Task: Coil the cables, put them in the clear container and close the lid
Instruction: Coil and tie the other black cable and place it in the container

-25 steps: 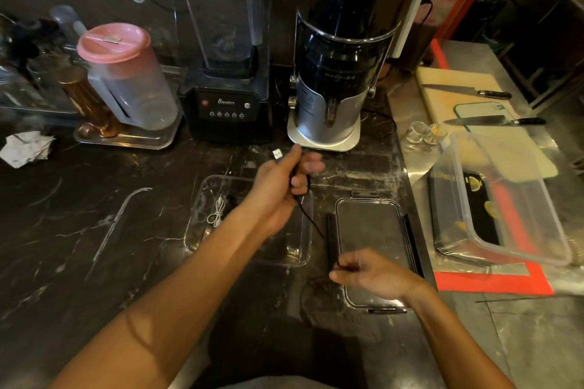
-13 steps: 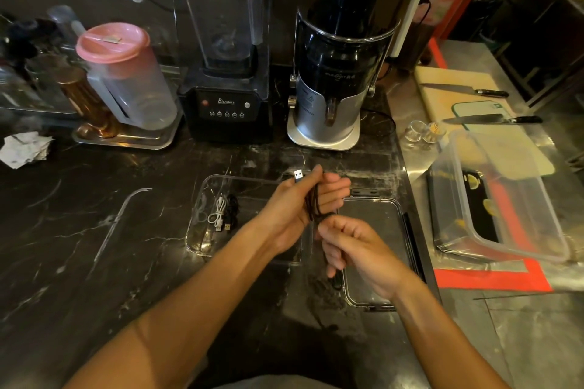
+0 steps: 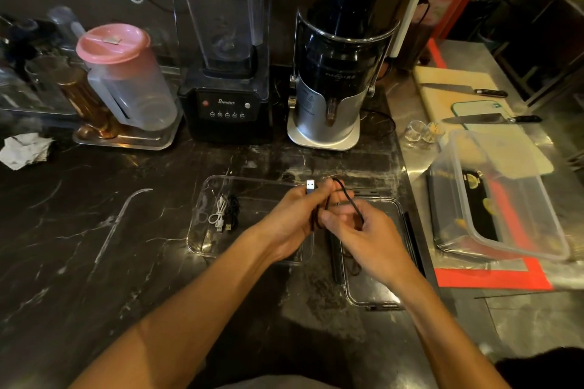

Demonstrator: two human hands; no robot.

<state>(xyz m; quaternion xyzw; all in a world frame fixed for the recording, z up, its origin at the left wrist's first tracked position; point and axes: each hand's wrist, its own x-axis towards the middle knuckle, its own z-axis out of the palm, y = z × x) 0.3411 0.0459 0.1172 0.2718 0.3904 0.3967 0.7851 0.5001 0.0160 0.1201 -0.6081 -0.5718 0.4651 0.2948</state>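
A black USB cable (image 3: pixel 349 200) is held between both hands above the dark counter, its silver plug (image 3: pixel 310 185) sticking up from my left hand (image 3: pixel 295 218). My left hand grips several gathered loops of it. My right hand (image 3: pixel 363 230) pinches a free stretch of the cable just to the right, touching the left hand. The clear container (image 3: pixel 202 224) lies open under my left hand; a coiled white cable (image 3: pixel 219 215) and a coiled black cable (image 3: pixel 233 210) rest in its left end. Its clear lid (image 3: pixel 373 294) lies flat to the right, partly under my right hand.
A blender (image 3: pixel 226 73) and a juicer (image 3: pixel 338 73) stand behind the container. A pink-lidded jug (image 3: pixel 126 79) on a tray is at back left, crumpled paper (image 3: pixel 25 150) far left. At right are a large plastic tub (image 3: pixel 505 196), two knives (image 3: pixel 493 118) and a cutting board (image 3: pixel 442 85).
My right hand came up from the lid to my left hand and wound the black cable into loops. The loop above my left hand has grown.
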